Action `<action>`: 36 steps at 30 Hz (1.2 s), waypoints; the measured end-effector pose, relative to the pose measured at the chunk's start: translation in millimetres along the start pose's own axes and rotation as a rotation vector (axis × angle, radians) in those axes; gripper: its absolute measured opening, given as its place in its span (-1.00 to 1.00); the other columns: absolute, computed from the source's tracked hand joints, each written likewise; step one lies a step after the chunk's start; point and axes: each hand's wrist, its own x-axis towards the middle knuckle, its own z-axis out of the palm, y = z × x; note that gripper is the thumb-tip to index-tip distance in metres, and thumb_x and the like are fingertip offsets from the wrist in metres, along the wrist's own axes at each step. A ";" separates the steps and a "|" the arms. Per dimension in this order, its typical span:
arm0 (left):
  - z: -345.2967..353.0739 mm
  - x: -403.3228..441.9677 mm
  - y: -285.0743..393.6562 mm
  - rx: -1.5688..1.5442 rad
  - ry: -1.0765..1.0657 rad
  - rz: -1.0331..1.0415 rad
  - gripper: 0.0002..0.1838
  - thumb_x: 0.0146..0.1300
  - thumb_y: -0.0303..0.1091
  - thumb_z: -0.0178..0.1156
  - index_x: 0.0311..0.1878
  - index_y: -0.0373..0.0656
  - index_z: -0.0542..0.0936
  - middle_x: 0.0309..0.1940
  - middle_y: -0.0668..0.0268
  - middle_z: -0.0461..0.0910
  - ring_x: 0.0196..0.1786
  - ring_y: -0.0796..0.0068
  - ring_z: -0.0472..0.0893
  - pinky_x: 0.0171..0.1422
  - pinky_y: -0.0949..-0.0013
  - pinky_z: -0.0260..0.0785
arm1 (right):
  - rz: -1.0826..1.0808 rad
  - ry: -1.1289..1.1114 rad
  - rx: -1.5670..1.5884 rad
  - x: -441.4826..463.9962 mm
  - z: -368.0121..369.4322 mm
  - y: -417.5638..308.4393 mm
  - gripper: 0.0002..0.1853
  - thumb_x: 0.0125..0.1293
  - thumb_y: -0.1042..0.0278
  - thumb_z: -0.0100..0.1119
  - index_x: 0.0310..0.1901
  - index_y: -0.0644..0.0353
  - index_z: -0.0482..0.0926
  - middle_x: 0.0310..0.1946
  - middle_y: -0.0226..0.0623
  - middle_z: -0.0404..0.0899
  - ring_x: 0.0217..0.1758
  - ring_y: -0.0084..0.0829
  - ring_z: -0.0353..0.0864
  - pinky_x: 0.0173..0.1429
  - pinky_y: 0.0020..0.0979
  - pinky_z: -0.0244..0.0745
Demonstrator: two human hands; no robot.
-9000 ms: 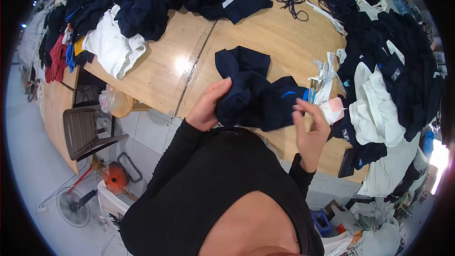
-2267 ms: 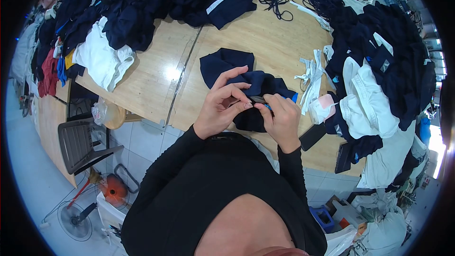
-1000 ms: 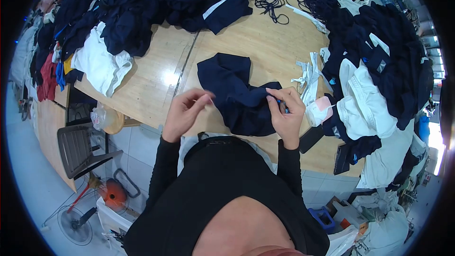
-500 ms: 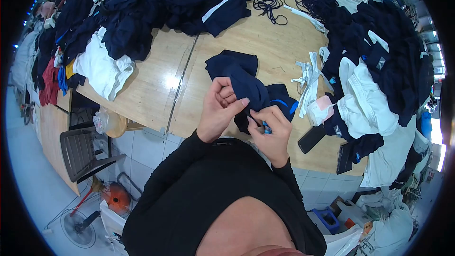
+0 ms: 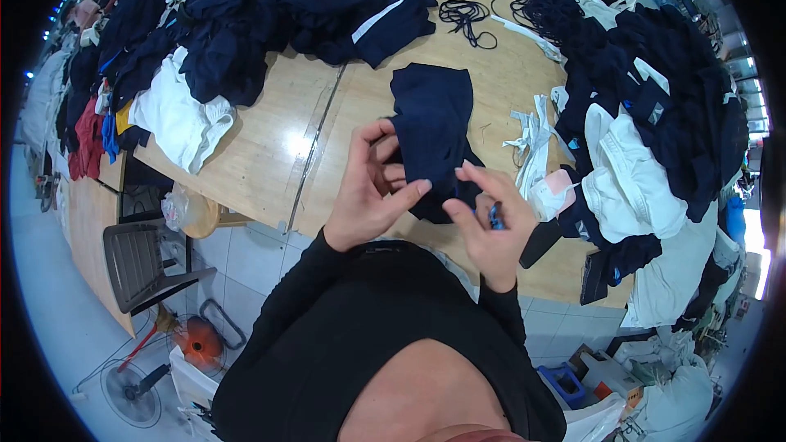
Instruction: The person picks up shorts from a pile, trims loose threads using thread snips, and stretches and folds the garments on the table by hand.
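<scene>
A dark navy garment [image 5: 434,106] lies on the wooden table with its near part lifted at my hands. My left hand [image 5: 372,188] holds the left edge of the cloth, thumb in front and fingers curled behind. My right hand [image 5: 495,221] is at the garment's lower right, thumb and index finger apart. A small blue tool [image 5: 496,215] sits in its curled fingers; most of it is hidden. White strips [image 5: 536,143] lie right of the garment, beside a pink and white item [image 5: 554,193]. A black phone [image 5: 540,243] is partly covered by my right hand.
Navy clothes [image 5: 327,0] and a white garment [image 5: 180,115] are heaped at the back left. Dark cords [image 5: 467,18] lie at the back. More navy clothes [image 5: 688,98] and white pieces [image 5: 630,172] pile up at the right. A chair [image 5: 135,266] stands at the lower left.
The navy garment has been turned and now extends farther back and to the right. My right hand has moved right and its thumb and index finger have parted. My left hand still holds the cloth.
</scene>
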 end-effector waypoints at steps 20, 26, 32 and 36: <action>0.6 -4.9 -23.7 0.282 0.070 0.252 -0.02 0.30 -0.77 0.46 0.61 -0.11 0.07 0.35 -0.09 0.56 0.24 0.26 0.78 0.29 0.34 0.65 | -0.061 0.088 -0.106 2.8 22.2 1.7 -0.83 0.28 0.66 0.57 -0.13 0.32 0.77 -0.21 -0.31 0.70 -0.27 -0.55 0.66 -0.32 -0.51 0.43; 0.9 -7.4 -29.5 0.434 0.022 0.341 -0.03 0.25 -0.76 0.50 0.59 -0.17 0.12 0.28 0.02 0.58 0.20 0.34 0.78 0.24 0.39 0.63 | -0.208 0.103 -0.129 8.6 35.6 28.2 -0.71 0.13 0.83 0.41 -0.13 0.30 0.72 -0.22 -0.18 0.66 -0.25 -0.33 0.69 -0.21 -0.40 0.56; -2.7 -20.9 -23.2 0.535 0.095 0.187 -0.41 0.28 -0.70 0.51 0.36 -0.34 0.55 0.21 0.18 0.64 0.25 0.38 0.72 0.32 0.39 0.57 | 0.099 0.109 0.151 -11.9 23.6 45.0 -0.92 0.51 0.59 0.30 -0.18 0.24 0.60 -0.29 -0.40 0.57 -0.27 -0.56 0.54 -0.19 -0.49 0.39; -6.5 -11.2 -25.0 0.614 0.136 0.234 -0.67 0.24 -0.64 0.55 0.08 -0.31 0.81 0.09 0.09 0.73 0.21 0.18 0.75 0.31 0.25 0.56 | 0.265 0.494 0.308 12.2 -55.7 19.7 -0.86 0.73 0.29 0.20 0.00 0.17 0.61 -0.45 -0.63 0.44 -0.47 -0.79 0.35 -0.35 -0.58 0.20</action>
